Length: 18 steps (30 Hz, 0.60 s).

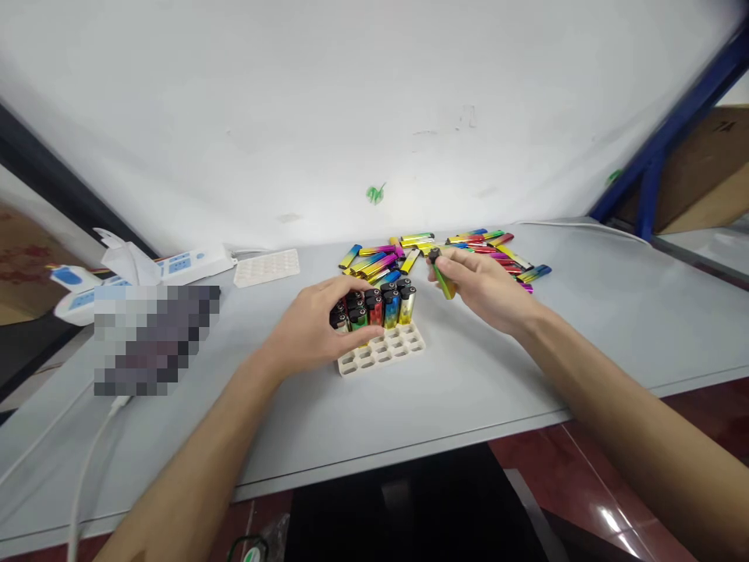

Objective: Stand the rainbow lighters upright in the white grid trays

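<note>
- Head view: the right hand (480,285) pinches a green-yellow lighter (446,287) near its dark top, seemingly so the body hangs free, tilted below the fingers.
- The left hand (310,324) curves round the standing lighters (391,308), likely steadying them; whether it grips any cannot be told.
- Beneath that hand, the tray (374,363) has slots that apparently keep them upright.
- Loose lighters (380,267) lie beyond both hands, probably for easy reach.

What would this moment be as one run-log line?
left hand: curled around upright lighters in tray | right hand: holds green-and-yellow lighter | loose lighters: spread beyond tray | second tray: flat on table
</note>
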Available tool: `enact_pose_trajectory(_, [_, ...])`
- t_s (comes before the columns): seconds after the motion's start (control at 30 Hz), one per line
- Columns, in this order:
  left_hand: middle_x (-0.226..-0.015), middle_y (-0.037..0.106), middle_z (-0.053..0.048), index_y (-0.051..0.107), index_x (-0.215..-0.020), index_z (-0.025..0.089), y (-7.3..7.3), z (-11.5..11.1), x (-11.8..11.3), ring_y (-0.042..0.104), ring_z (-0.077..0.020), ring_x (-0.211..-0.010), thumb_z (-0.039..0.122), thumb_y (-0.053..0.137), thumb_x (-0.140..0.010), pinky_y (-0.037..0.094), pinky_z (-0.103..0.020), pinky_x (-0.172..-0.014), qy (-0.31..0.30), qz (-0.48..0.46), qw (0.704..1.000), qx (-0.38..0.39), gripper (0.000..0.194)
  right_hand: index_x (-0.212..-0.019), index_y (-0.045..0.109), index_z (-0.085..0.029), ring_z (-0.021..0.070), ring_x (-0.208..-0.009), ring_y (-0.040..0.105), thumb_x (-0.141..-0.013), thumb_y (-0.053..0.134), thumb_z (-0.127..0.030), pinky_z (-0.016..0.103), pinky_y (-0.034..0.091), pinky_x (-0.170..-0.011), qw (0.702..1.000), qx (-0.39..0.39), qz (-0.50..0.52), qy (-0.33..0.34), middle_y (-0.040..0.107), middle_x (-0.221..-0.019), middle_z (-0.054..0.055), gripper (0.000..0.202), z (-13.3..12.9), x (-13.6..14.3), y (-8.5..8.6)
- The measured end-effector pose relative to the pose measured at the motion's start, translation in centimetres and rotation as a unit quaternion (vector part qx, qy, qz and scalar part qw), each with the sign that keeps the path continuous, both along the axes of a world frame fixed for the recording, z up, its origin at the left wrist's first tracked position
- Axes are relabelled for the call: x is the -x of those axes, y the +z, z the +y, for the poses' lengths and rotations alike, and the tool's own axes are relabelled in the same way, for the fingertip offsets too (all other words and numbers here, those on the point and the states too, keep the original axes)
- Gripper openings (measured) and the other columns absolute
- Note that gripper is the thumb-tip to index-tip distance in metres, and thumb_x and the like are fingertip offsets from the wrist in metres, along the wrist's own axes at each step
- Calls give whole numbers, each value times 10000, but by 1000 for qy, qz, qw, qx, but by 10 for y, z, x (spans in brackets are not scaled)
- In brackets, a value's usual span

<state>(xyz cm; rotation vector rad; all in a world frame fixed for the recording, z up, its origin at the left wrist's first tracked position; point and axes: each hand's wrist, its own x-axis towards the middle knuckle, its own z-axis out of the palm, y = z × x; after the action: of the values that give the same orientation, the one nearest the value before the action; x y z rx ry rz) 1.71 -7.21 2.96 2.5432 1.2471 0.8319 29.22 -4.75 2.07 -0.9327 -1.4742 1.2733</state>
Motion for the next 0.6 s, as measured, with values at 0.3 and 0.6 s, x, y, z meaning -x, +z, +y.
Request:
enact_pose_trajectory(0.3, [-1167, 722, -48, 610, -1188, 230, 2, 0, 0, 686, -253, -1002, 639, 769, -715, 534, -360, -854, 3, 20, 1000, 16, 645, -976, 670, -234, 116, -624, 595, -822, 790, -391, 283, 516, -608, 989, -145, -30, 1, 643, -796, -16, 250, -18, 9, 10])
enact_pose_trajectory(0.6, [-1140, 727, -43, 602, -1178, 234, 0, 1, -1, 688, -252, -994, 607, 772, -724, 527, -354, -839, -10, 16, 1000, 4, 611, -1022, 656, -249, 179, -763, 714, -890, 712, -389, 336, 617, -712, 921, -307, -238, -34, 736, -993, 56, 201, -43, 47, -16])
